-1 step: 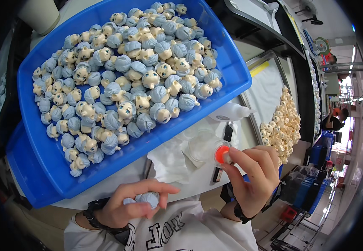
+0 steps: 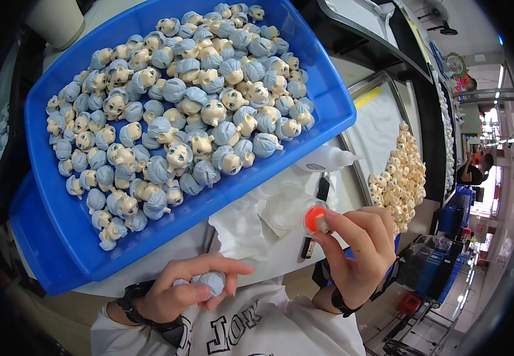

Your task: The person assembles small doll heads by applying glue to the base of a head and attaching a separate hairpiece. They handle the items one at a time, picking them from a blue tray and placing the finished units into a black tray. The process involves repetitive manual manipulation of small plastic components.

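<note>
My left hand (image 2: 189,289) is closed round a doll head (image 2: 212,282) with light blue hair; its face is hidden, and the index finger stretches out past it. Between thumb and fingertips my right hand (image 2: 361,243) pinches a small cream-coloured part (image 2: 322,224). That part is held at a small clear round cup (image 2: 313,215) with bright orange-red in it; whether they touch I cannot tell. A heap of similar cream parts (image 2: 398,190) lies beyond my right hand. Many more doll heads (image 2: 178,156), blue-haired with painted eyes, fill a large blue tub (image 2: 335,98).
Behind the cup lies a white squeeze bottle (image 2: 328,159) with a pointed nozzle. White tissue (image 2: 242,228) and a small black object (image 2: 308,248) lie on the table. A second blue tub (image 2: 43,255) sits under the first. A dark shelf frame (image 2: 352,35) rises at the far right.
</note>
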Tool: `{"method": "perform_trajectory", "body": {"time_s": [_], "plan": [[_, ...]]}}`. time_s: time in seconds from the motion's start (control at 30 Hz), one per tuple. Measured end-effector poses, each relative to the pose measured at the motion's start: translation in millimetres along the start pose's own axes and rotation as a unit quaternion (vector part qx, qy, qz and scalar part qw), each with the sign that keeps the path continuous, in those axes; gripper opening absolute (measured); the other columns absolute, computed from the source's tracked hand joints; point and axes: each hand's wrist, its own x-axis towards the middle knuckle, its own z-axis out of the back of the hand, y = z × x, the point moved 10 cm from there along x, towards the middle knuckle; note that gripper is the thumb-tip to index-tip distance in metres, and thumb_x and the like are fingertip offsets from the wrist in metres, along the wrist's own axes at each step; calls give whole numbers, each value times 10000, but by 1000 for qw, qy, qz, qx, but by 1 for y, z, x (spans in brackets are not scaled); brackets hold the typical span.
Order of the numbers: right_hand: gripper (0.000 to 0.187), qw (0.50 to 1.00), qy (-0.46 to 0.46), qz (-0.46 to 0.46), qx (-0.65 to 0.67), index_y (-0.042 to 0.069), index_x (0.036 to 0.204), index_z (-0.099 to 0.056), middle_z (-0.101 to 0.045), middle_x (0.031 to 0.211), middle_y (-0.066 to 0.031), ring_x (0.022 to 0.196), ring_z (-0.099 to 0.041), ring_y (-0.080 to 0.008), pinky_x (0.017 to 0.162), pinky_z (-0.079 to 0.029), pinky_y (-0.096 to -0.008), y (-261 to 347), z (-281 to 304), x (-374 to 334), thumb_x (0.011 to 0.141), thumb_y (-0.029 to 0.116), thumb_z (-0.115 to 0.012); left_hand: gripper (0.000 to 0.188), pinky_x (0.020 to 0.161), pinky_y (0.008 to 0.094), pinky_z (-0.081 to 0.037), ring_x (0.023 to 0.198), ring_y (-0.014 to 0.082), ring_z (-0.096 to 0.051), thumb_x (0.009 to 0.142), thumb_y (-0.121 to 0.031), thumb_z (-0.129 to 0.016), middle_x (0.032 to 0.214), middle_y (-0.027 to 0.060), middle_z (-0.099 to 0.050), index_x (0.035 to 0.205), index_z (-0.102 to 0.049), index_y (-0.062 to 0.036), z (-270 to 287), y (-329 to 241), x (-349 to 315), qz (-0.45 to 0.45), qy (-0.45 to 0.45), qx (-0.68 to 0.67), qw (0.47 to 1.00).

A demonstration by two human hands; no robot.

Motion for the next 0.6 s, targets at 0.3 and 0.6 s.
{"method": "perform_trajectory", "body": {"time_s": [0.3, 0.6], "plan": [[358, 998, -23, -35, 45, 72, 855, -637, -577, 723, -45, 679, -515, -221, 572, -408, -310, -9, 3, -9, 521, 71, -764, 297, 654, 223, -383, 690, 111, -490, 868, -220, -480, 885, 98, -528, 999, -573, 30, -5, -18, 0, -117, 52, 126, 984], [378, 992, -64, -74, 79, 73, 861, -631, -582, 755, -54, 689, -526, -220, 585, -421, -307, -16, 3, -17, 511, 43, -770, 299, 624, 242, -385, 645, 105, -470, 826, -159, -484, 926, 115, -500, 1034, -565, 40, -1, -10, 3, -71, 57, -29, 995]]}}
